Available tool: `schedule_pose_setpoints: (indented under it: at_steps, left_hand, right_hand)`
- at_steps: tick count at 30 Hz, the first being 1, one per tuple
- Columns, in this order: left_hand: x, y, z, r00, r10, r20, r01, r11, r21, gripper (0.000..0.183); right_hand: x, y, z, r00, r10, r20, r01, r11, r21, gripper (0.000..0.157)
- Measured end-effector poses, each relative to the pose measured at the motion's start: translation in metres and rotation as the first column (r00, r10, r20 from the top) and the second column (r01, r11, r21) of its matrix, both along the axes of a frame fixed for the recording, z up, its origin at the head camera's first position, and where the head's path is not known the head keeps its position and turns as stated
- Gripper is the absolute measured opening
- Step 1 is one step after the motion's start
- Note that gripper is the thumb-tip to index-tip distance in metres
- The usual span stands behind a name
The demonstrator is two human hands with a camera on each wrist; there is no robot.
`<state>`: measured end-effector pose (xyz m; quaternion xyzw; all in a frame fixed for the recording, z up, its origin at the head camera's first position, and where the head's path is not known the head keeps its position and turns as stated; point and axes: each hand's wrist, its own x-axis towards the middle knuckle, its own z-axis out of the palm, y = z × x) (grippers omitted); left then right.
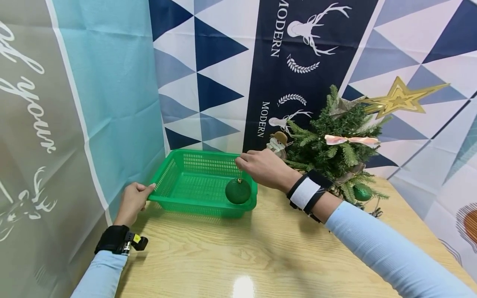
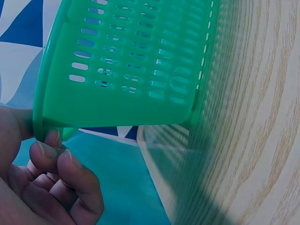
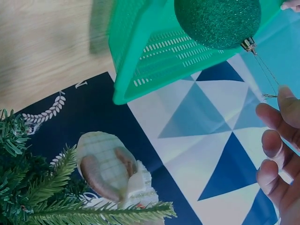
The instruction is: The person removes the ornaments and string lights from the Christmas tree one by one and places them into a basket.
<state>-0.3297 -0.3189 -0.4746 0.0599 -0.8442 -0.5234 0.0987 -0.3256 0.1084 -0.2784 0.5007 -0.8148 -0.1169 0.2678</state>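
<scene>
Our right grip (image 1: 264, 167) pinches the thread (image 3: 267, 69), best hold for the likely light, stiff ball (image 1: 237, 191); our left grip (image 1: 131, 202) clamps the basket (image 1: 201, 208) near the desk's (image 1: 186, 256) far-left corner.

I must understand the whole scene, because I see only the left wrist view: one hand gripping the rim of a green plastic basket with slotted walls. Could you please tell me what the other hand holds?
Observer: The right hand holds a round, glittery green ball by a thin string.
Operator: Thank you. What is beside the basket?
Observer: In the head view, a small green artificial Christmas tree is at its right.
Operator: Is any ball hanging on this tree?
Observer: Yes, a shiny green ball hangs among its lower branches.
</scene>
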Motion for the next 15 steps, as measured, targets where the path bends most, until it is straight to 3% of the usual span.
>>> schedule_pose_setpoints:
  at_steps: [6, 12, 15]
  left_hand:
    - [0.004, 0.000, 0.004, 0.999, -0.036, 0.004, 0.036, 0.999, -0.018, 0.064]
    - [0.000, 0.000, -0.003, 1.000, -0.012, 0.008, 0.013, 0.999, -0.032, 0.074]
    - [0.006, 0.006, 0.008, 1.000, -0.008, 0.022, 0.008, 1.000, -0.021, 0.071]
  right_hand:
    - [-0.001, -0.004, -0.003, 1.000, 0.007, -0.019, -0.007, 1.000, 0.006, 0.009]
    - [0.000, -0.008, -0.004, 0.999, 0.012, -0.031, -0.012, 1.000, 0.008, 0.007]
    - [0.000, -0.009, -0.005, 0.999, 0.014, -0.036, -0.013, 1.000, 0.012, 0.008]
